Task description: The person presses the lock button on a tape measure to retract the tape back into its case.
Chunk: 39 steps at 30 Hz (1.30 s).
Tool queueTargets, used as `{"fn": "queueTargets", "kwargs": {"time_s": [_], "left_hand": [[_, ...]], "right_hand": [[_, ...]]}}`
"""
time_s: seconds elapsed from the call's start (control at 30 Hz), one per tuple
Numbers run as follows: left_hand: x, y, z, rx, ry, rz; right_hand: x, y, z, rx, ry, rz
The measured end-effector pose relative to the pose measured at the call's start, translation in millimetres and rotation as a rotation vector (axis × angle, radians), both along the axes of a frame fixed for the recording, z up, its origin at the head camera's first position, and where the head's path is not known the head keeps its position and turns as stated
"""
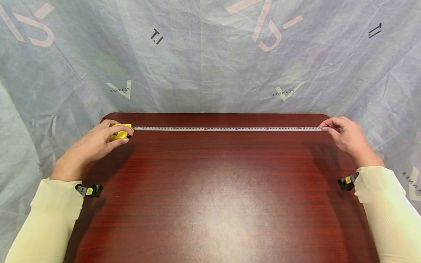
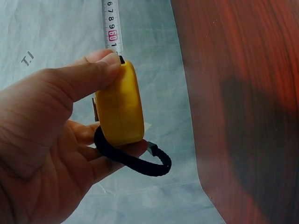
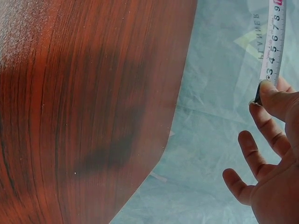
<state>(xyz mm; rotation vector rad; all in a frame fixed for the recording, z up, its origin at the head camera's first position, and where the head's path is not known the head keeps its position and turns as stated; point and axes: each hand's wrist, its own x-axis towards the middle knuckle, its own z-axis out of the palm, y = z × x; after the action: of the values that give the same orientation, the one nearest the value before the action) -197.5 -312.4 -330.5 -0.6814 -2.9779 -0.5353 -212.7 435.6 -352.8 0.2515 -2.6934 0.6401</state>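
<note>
My left hand [image 1: 105, 138] grips a yellow tape measure case [image 2: 120, 102], its thumb on top by the mouth where the blade comes out. A black wrist strap [image 2: 135, 164] loops from the case's lower end, past the fingers. Stretched straight across the far part of the table, the white blade [image 1: 217, 129] runs from the case to my right hand [image 1: 346, 135]. There the thumb and index finger pinch its end, with the other fingers spread loosely in the right wrist view. Near the case the blade reads just past 60 in the left wrist view.
Under both hands lies a dark red wood-grain table [image 1: 197, 175] with rounded far corners. A grey printed sheet [image 1: 200, 65] hangs behind and around it. Small black cameras sit at the left cuff [image 1: 90, 190] and right cuff [image 1: 346, 182]. Arm shadows fall on the tabletop.
</note>
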Motion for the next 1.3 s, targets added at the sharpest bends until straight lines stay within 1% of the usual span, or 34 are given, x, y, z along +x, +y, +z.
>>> {"fn": "queueTargets", "kwargs": {"time_s": [0.2, 0.3, 0.5, 0.87, 1.07, 1.3], "left_hand": [[-1.7, -0.1, -1.7, 0.011, 0.042, -0.024], [-1.9, 0.0, -1.7, 0.014, 0.051, -0.033], [-1.9, 0.1, -0.8, 0.011, 0.023, -0.030], [-0.9, -0.5, 0.1, 0.014, -0.030, 0.006], [0.3, -0.9, 1.0, 0.018, -0.035, 0.028], [1.0, -1.6, 1.3, 0.006, -0.019, 0.022]], "right_hand": [[-0.5, 0.1, -0.2, 0.001, 0.006, 0.005], [-0.8, -0.2, -0.3, 0.004, 0.016, 0.009], [-1.1, 0.0, 0.0, 0.008, 0.015, 0.011], [-2.4, 0.1, 0.9, 0.013, 0.038, 0.009], [-2.3, 0.2, 1.8, 0.017, 0.023, 0.007], [-2.0, -0.5, 2.4, 0.021, 0.018, 0.006]]}}
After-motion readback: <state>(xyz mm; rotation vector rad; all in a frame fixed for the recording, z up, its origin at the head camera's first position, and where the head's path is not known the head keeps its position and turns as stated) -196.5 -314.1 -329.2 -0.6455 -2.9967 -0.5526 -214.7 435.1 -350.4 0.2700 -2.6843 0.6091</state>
